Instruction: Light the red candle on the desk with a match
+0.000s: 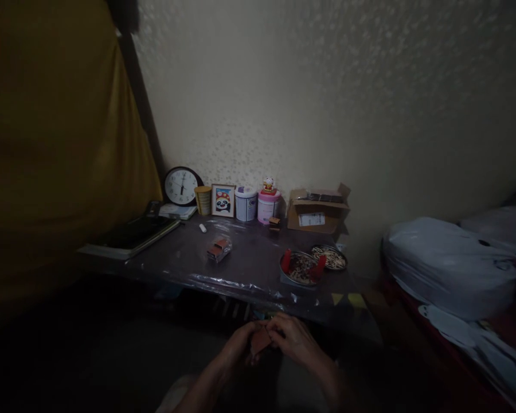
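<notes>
In front of the table's near edge, my two hands hold a small reddish-brown matchbox [260, 341] between them. My left hand [242, 339] is closed round its left side. The fingers of my right hand [290, 334] pinch its upper right edge. On the table lies a clear plastic pack with similar boxes [218, 250]. Further right stands a round tin [300, 282] with small dark-tipped pieces and two red objects in it. Beside it a round dish holds many pale matchsticks [329, 257]. Dim light hides the finer details of the box.
Along the wall stand a clock [181, 186], a yellow cup [203, 201], a framed panda picture [223, 201], two lidded tubs [246, 205], a figurine [269, 184] and an open cardboard box [318, 212]. White plastic bags [451, 264] lie right; a yellow curtain [60, 126] hangs left.
</notes>
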{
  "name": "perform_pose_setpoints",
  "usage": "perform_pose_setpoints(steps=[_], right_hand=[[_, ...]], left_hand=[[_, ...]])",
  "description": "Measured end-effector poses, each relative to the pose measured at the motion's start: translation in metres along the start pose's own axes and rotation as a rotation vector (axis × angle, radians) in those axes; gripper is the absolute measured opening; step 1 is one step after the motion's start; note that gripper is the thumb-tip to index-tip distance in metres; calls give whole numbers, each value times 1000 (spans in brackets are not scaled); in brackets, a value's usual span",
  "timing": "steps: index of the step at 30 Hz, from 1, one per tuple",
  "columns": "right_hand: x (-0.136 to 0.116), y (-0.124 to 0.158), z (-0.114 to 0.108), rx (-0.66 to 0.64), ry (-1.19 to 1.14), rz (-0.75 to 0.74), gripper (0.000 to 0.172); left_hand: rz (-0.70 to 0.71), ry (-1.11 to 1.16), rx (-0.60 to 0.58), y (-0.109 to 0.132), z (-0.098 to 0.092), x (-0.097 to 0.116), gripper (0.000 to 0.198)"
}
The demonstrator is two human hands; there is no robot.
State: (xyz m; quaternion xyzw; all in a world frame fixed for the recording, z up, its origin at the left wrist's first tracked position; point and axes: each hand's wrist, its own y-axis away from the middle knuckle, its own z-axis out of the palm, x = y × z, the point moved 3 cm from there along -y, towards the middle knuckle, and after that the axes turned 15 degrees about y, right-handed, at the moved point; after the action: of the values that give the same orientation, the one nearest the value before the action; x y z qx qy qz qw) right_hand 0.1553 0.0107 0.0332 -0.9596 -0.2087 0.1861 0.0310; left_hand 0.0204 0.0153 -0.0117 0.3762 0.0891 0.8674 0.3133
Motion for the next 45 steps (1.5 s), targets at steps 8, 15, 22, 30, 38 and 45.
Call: perform_pose_setpoints(steps=[8,15,22,30,38,45], right_hand=[[9,-3,10,4,-52,40,13],[9,-3,13,38,-73,27,13],[7,-2,12,32,-46,9,14],[7,-1,10,27,5,9,11],[10,-2,5,69,-44,40,13],[10,-6,5,115,-197,56,13]], left_hand=[[-5,-51,7,1,6,2,35],[-3,-19,17,0,5,1,35],[22,-47,37,-3,1,-3,34],[82,-53,-8,-4,6,-3,32],[67,-43,-55,-3,6,-3,34],[58,-51,-65,-7,3,-4,38]])
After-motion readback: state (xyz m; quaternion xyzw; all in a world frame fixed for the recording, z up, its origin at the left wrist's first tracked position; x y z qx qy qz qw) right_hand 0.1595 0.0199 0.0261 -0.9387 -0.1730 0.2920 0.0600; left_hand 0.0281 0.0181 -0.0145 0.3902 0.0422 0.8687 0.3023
